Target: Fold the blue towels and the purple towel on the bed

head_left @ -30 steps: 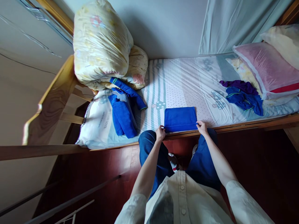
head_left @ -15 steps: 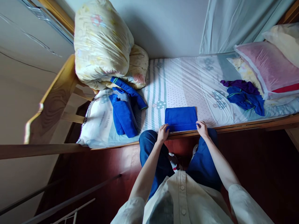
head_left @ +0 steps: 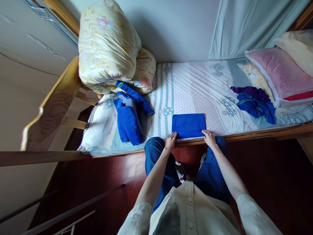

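A folded blue cloth lies flat as a rectangle at the front edge of the bed, a strip turned over along its near side. My left hand rests on the cloth's near left corner, fingers stretched out. At the near right corner, my right hand lies with its fingers extended over the cloth's edge. To the left sits a bundle of blue clothes, with a green-edged blue sleeve-like piece behind it. A crumpled blue garment and a purple garment lie to the right.
A thick yellowish quilt is piled at the bed's left end, by the wooden end board. A pink pillow lies at the right. The patterned bed sheet spreads between. Below the wooden bed rail is dark red floor.
Both hands have gone from pinching the cloth's near corners to lying flatter on them. My right hand has shifted slightly inward. The turned-over strip now lies down along the near edge.
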`<state>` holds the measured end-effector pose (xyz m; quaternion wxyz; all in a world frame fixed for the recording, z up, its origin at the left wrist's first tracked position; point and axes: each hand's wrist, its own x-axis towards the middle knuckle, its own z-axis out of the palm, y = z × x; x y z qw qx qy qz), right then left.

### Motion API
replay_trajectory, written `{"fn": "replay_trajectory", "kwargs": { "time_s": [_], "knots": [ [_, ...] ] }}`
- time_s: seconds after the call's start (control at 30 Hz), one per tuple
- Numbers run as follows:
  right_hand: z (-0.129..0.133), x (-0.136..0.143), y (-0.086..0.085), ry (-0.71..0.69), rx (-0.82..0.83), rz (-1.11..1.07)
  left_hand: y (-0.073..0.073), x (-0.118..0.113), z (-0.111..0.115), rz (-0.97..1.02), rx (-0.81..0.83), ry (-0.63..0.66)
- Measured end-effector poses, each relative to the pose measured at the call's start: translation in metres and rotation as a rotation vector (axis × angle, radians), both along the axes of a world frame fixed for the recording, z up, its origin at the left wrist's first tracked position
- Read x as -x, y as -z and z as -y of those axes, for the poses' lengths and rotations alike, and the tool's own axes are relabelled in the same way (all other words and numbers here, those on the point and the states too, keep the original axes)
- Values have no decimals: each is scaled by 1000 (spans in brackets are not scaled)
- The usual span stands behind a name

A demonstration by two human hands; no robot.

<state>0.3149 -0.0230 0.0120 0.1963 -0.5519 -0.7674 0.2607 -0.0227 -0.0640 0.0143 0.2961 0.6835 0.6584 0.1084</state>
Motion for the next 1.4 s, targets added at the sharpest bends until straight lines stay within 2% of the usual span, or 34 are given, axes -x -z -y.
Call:
{"fn": "replay_trajectory", "kwargs": {
  "time_s": [0.17, 0.23, 0.3, 0.4, 0.53, 0.67, 0.97, 1.27, 1.4],
  "knots": [
    [2, -2, -11, 30, 41, -30, -13, 1, -3, -57, 9, -4],
    [4, -2, -14, 55, 69, -45, -16, 0, -2, -93, 42, -46],
    [5, -3, -16, 83, 99, -73, -18, 0, -1, -87, 61, -125],
    [2, -2, -15, 130, 134, -152, -19, 1, -2, 43, 42, -244],
    [-4, -2, -9, 213, 143, -256, -19, 3, -9, 209, 50, -439],
    [-7, -4, -2, 285, 154, -271, -17, 4, -14, 261, 69, -582],
    [-9, -7, -2, 332, 139, -198, -14, 6, -15, 263, 93, -602],
    [-9, -6, 0, 349, 122, -429, -6, 3, -13, 387, -67, -606],
    [-11, -6, 8, 347, 178, -480, -2, 3, -13, 426, -51, -602]
  ]
}}
